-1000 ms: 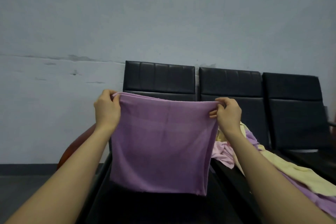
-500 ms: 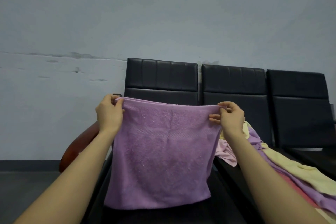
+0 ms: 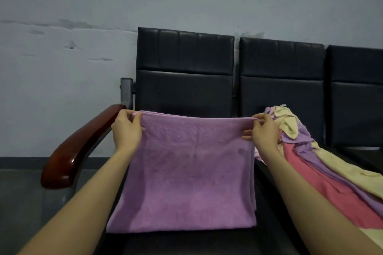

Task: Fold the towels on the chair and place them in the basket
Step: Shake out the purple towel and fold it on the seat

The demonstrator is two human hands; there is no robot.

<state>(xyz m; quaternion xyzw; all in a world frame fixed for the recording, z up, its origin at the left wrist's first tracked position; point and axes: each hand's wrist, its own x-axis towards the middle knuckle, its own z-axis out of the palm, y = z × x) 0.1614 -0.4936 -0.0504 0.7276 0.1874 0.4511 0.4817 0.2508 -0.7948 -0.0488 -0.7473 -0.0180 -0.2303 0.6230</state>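
A purple towel [image 3: 186, 172], folded double, lies spread over the seat of the left black chair [image 3: 184, 64]. My left hand [image 3: 126, 130] pinches its far left corner and my right hand [image 3: 263, 132] pinches its far right corner, holding the far edge stretched just above the seat. A heap of other towels [image 3: 310, 157], yellow, purple and pink, lies on the middle chair seat to the right, trailing toward me. No basket is in view.
A glossy red-brown armrest [image 3: 83, 147] runs along the left side of the chair. Two more black chairs [image 3: 281, 80] stand in a row to the right. A grey wall is behind, with dark floor at lower left.
Both hands have lowered the purple towel from hanging in the air down onto the left seat, where it now lies mostly flat. The view has tilted downward.
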